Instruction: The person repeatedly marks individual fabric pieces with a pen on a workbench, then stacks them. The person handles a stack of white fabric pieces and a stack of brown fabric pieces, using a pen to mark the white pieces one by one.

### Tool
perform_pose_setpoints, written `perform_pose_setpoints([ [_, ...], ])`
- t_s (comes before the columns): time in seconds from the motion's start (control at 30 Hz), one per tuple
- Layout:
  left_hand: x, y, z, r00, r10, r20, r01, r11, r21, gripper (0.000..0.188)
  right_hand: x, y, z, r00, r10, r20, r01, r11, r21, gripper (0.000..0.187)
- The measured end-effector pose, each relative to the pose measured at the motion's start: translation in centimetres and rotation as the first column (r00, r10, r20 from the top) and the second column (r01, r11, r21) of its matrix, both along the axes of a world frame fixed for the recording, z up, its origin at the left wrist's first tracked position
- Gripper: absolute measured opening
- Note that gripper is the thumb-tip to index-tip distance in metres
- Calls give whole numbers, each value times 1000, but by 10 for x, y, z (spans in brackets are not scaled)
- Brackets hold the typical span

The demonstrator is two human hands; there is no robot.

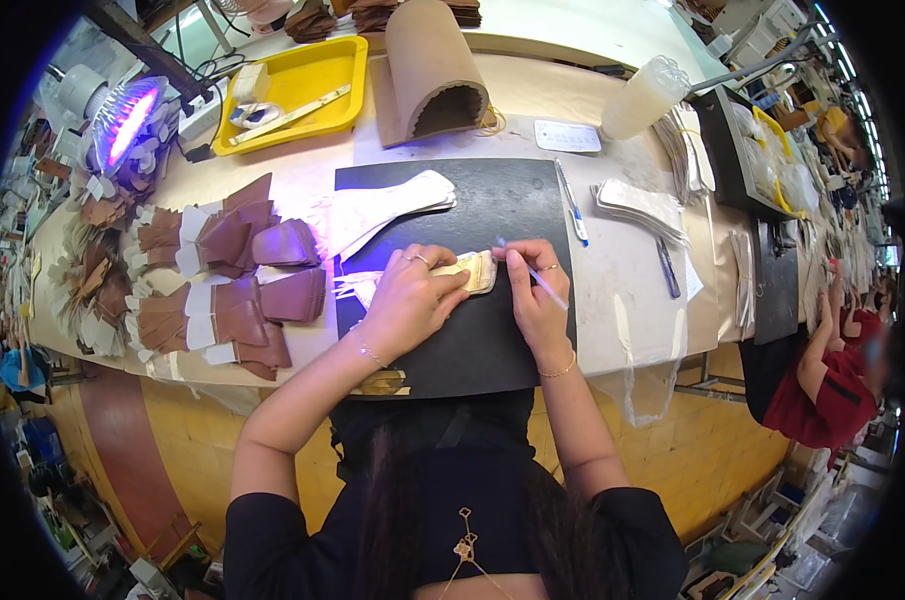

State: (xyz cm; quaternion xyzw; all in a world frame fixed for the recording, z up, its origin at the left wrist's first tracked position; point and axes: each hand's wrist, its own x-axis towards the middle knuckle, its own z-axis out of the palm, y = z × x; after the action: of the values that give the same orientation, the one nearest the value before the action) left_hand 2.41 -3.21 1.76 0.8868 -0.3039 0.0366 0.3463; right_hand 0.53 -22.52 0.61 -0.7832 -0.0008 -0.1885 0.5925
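Note:
My left hand (pixel 412 295) presses its fingers down on a small cream-and-yellow piece (pixel 482 272) with a rounded end, which lies on a black mat (pixel 517 355). Pale strips stick out under that hand on the left; the fingers partly hide what lies there. Just right of the piece, my right hand (pixel 540 298) is closed around a slim whitish pen-like tool (pixel 549 288). Its tip is close to the piece's right end; whether they touch I cannot tell. Farther up the mat rests a stack of white cut pieces (pixel 397 205).
Brown cut pieces (pixel 237 315) sit in bundles at left, near a glowing lamp (pixel 127 120). Behind are a yellow tray (pixel 327 62), a brown arched form (pixel 427 50) and a plastic bottle (pixel 647 95). Two pens (pixel 576 215) and white pieces (pixel 637 208) lie right. A red-clothed person (pixel 832 400) works far right.

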Motion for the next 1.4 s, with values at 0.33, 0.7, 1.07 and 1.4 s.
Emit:
perform_pose_setpoints([
  [0.33,-3,-5,1,994,10,111,-20,995,94,14,-2,7,13,999,13,45,9,897,-441,16],
  [0.7,3,1,-8,999,-9,45,9,1000,-5,20,-27,8,17,972,148,181,-35,857,-514,11],
  [1.07,23,7,2,952,5,-307,-34,995,-89,36,-30,4,9,997,63,32,-61,996,-71,20],
  [1.4,25,11,2,956,-4,-294,-33,992,-119,34,-32,8,-4,991,126,54,-118,984,-135,20],
])
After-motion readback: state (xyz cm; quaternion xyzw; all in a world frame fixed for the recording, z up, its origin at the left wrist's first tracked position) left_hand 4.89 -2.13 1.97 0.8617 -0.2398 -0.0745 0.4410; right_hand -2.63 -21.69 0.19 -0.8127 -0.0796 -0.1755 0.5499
